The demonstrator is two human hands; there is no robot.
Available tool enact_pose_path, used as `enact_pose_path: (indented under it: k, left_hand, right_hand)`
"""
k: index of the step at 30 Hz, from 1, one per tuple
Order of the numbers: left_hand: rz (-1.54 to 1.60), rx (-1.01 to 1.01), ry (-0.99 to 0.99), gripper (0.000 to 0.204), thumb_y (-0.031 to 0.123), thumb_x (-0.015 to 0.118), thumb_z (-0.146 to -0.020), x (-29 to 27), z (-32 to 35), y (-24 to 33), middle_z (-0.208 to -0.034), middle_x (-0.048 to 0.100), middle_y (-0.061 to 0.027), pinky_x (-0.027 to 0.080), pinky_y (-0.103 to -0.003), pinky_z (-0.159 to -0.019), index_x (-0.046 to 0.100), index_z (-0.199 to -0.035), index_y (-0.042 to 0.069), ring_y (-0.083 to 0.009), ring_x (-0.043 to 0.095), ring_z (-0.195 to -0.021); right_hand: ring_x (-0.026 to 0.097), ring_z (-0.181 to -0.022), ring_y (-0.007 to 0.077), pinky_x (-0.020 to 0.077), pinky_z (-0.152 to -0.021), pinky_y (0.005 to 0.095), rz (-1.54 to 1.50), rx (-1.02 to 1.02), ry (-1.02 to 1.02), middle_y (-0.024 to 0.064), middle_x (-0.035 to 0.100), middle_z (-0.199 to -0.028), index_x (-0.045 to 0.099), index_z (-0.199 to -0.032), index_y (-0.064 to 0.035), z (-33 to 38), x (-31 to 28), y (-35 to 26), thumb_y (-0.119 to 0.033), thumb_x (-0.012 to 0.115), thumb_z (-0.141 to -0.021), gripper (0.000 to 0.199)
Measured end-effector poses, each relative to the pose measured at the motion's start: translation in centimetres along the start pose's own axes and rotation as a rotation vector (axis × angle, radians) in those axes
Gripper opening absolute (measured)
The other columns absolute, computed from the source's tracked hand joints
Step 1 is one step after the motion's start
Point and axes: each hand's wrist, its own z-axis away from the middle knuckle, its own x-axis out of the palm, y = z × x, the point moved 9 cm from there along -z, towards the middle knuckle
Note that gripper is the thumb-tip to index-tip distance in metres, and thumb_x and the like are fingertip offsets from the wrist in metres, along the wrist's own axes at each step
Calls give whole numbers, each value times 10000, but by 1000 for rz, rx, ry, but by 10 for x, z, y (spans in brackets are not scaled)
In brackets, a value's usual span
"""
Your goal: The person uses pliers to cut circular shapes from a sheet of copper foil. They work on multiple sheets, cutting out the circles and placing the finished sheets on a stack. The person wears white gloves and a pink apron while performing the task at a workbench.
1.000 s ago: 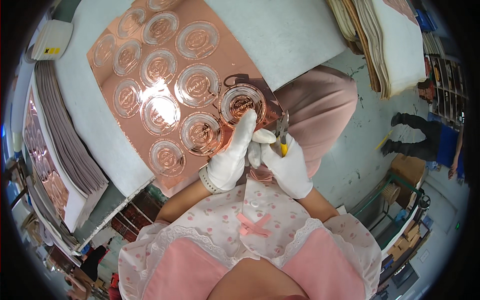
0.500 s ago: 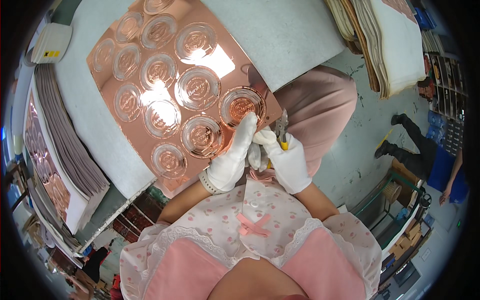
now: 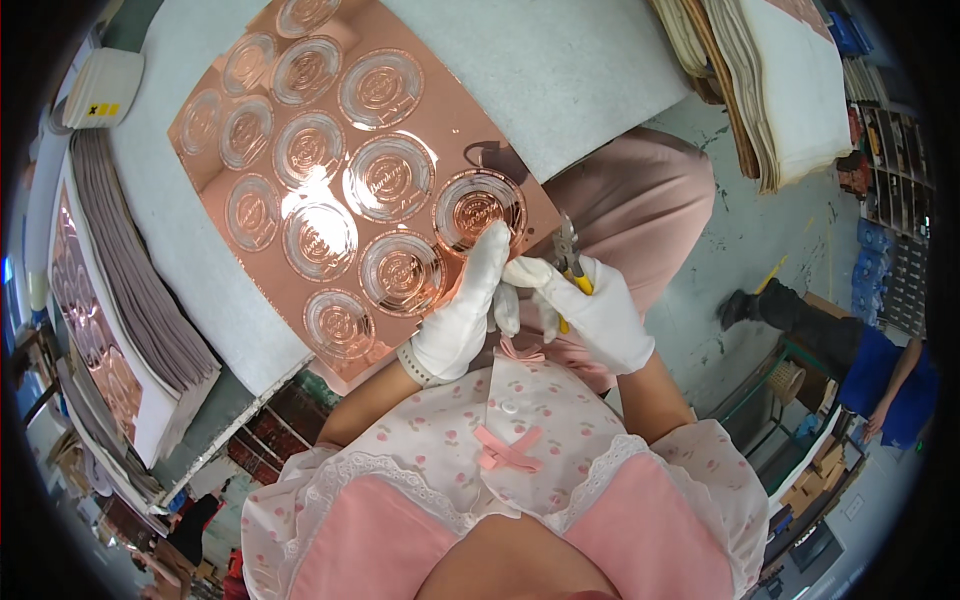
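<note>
Sheet [image 3: 352, 181] sits just past left hand [image 3: 460, 318], which pinches its near edge, thumb on top; right hand [image 3: 602, 318] curls round pliers [image 3: 573, 264], so I'd keep their tips off the shiny face

Right hand [image 3: 600, 315]: open room rightward over floor [image 3: 690, 335]; left hand [image 3: 462, 310] blocks leftward, copper sheet [image 3: 340, 190] ahead-left, knee [image 3: 660, 195] ahead.
</note>
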Motion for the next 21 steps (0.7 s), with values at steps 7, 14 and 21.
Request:
enact_pose_path:
  k: [7, 14, 21]
  left_hand:
    - [18, -50, -51, 515, 465, 337, -907, 2, 2, 1, -854, 605, -69, 392, -226, -513, 594, -784, 36, -92, 435, -511]
    - [77, -60, -26, 505, 461, 338, -908, -1, 1, -6, -873, 594, -78, 400, -240, -524, 583, -770, 41, -97, 441, -517]
    - [34, -39, -45, 491, 453, 339, -910, 2, 2, 2, -881, 594, -79, 380, -199, -501, 583, -792, 44, -105, 454, -524]
  right_hand:
    - [510, -591, 48, 427, -529, 196, 58, -53, -6, 0, 528, -693, 528, -892, 1, 1, 1, -2, -180, 586, -824, 202]
    - [530, -646, 69, 438, -583, 205, -73, -116, -19, 17, 543, -774, 513, -917, 2, -2, 5, -3, -157, 579, -821, 197]
    - [496, -558, 54, 419, -507, 206, -123, -40, -30, 8, 543, -691, 544, -906, 18, -7, 7, 3, -222, 587, -831, 255]
